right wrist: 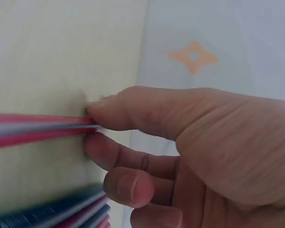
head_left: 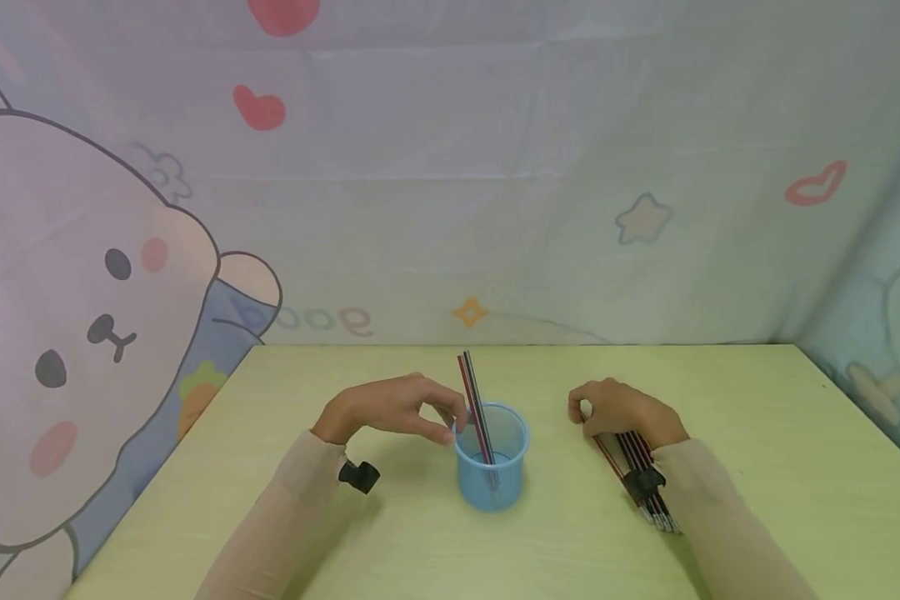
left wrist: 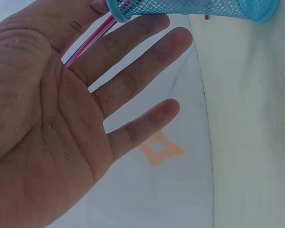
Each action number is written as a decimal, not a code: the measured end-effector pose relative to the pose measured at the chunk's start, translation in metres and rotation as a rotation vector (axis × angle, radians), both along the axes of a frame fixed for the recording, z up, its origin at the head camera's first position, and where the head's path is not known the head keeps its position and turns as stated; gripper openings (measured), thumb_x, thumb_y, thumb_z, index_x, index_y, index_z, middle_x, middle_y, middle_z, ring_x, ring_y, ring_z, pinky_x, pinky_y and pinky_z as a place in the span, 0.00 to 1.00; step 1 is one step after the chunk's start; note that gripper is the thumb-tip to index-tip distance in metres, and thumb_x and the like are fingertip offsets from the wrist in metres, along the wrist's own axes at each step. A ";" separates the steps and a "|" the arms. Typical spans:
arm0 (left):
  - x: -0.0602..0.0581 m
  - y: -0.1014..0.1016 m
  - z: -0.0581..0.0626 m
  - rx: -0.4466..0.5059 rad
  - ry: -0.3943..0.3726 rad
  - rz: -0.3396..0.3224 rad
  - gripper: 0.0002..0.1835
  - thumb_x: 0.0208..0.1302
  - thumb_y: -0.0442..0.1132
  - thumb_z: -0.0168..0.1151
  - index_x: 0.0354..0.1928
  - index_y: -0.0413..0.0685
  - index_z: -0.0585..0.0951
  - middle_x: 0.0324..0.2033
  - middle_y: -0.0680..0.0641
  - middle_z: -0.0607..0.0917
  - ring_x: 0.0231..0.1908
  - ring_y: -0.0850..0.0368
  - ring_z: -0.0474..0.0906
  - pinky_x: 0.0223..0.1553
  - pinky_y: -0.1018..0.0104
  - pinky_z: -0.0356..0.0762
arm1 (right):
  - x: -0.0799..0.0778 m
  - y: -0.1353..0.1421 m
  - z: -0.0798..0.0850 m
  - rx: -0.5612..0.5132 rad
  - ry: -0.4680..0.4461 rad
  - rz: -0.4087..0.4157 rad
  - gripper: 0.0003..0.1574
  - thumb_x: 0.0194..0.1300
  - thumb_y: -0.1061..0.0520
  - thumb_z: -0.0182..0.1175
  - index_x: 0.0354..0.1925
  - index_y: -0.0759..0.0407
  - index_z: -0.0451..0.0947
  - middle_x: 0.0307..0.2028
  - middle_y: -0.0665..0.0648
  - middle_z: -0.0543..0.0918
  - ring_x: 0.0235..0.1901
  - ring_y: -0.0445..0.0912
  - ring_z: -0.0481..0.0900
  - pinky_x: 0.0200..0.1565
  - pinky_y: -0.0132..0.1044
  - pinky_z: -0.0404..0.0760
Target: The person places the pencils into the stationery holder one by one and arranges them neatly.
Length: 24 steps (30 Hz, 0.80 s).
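On the table stands a blue mesh pen cup [head_left: 491,487], with a few red and dark striped pencils [head_left: 474,400] leaning in it. At its left rim is my left hand [head_left: 401,406]; in the left wrist view the hand [left wrist: 71,109] has its visible fingers long and straight beside the cup [left wrist: 180,7], one digit right at the rim. My right hand [head_left: 621,408] pinches the end of a red and silver striped pencil [right wrist: 42,128] between thumb and index finger. Under that wrist lies a bundle of similar pencils [head_left: 662,508], partly hidden by the wrist camera.
The pale yellow table [head_left: 285,533] ends at a hanging cloth [head_left: 450,242] printed with a bear, hearts and stars. Black cameras sit on the left wrist [head_left: 359,477] and the right wrist [head_left: 643,482].
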State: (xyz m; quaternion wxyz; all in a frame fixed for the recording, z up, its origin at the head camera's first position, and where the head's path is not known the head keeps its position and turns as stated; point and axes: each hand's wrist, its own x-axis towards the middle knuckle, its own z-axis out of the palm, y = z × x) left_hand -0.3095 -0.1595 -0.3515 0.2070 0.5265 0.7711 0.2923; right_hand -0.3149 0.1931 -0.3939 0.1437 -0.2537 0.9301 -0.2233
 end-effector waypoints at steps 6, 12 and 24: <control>0.002 0.001 0.003 -0.008 0.002 0.007 0.10 0.69 0.42 0.64 0.45 0.43 0.81 0.43 0.47 0.85 0.52 0.50 0.83 0.58 0.55 0.79 | 0.000 -0.009 -0.005 -0.007 0.029 0.005 0.10 0.56 0.69 0.60 0.34 0.55 0.75 0.23 0.49 0.67 0.21 0.41 0.57 0.28 0.35 0.61; 0.002 0.000 0.000 -0.020 -0.002 0.024 0.08 0.69 0.43 0.65 0.44 0.47 0.82 0.42 0.54 0.85 0.51 0.60 0.82 0.58 0.52 0.78 | -0.001 -0.014 -0.009 -0.046 0.020 0.056 0.08 0.59 0.67 0.62 0.35 0.55 0.77 0.23 0.49 0.74 0.21 0.40 0.65 0.27 0.33 0.66; 0.002 0.001 0.003 -0.024 0.008 0.019 0.08 0.69 0.42 0.65 0.45 0.46 0.82 0.42 0.54 0.85 0.50 0.62 0.82 0.58 0.51 0.79 | -0.009 -0.016 0.009 -0.245 0.103 0.122 0.12 0.63 0.66 0.56 0.45 0.58 0.77 0.32 0.53 0.83 0.28 0.44 0.77 0.29 0.34 0.73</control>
